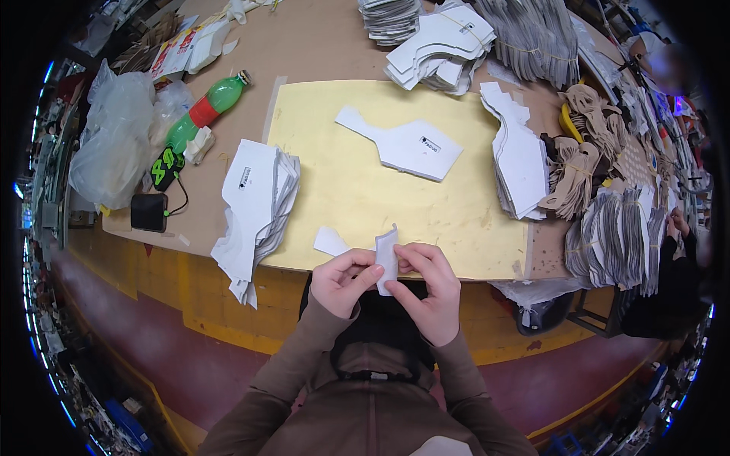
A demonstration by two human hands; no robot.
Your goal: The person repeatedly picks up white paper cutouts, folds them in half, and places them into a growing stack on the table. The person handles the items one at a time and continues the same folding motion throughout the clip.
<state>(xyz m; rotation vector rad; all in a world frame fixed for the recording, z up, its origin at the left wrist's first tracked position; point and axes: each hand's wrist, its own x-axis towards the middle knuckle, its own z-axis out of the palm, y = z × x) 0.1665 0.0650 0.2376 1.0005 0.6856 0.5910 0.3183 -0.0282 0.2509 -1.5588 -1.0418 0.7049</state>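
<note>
Between both hands, at the table's near edge, I hold a narrow pale grey-white strip-like piece (386,262) upright. My left hand (344,280) pinches its left side, thumb on the face. The fingers of my right hand (428,285) close on its right side, with the thumb low on it. Just beyond my left hand lies a small white cut piece (330,241). Farther off on the yellow sheet (319,182) rests a flat white shaped piece (411,147) with a printed mark. A stack of similar white pieces (255,197) overhangs the near edge at left.
At right stand another white stack (517,152), beige strap bundles (574,171) and banded grey-white stacks (616,235). More piles (441,45) lie at the back. A green bottle (205,114), plastic bag (114,140) and black device (149,212) sit left. Another person's hand (677,222) shows far right.
</note>
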